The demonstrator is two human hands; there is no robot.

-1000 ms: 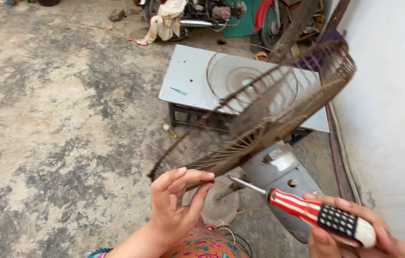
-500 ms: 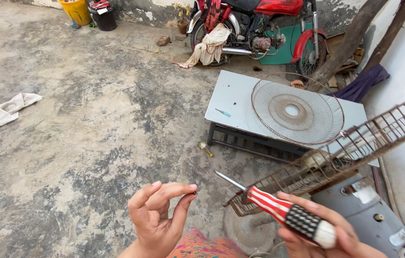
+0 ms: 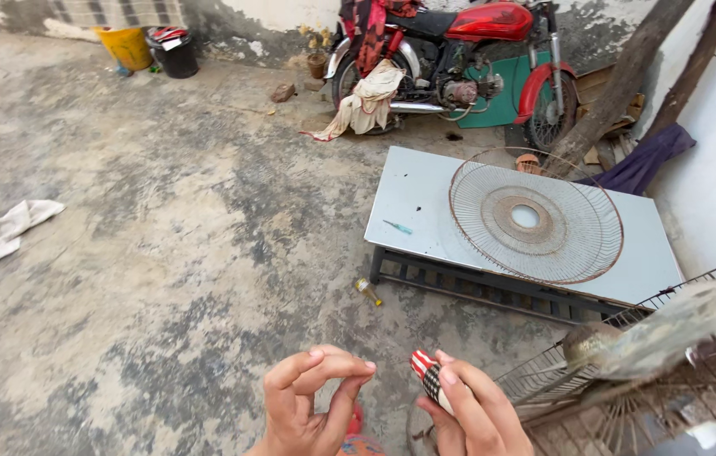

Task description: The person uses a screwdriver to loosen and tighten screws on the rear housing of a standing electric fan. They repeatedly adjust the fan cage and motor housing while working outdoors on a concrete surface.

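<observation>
No packages, labels, signs or screens clearly visible in yard.

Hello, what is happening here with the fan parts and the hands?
A person looks down at their own two hands above a concrete floor. The right hand grips a screwdriver with a red-and-white striped handle. The left hand pinches its fingertips together; whether something small sits between them cannot be seen. A rusty fan cage with blades is at the lower right. A round fan grille lies on a low grey table, with a red motorcycle behind.
</observation>
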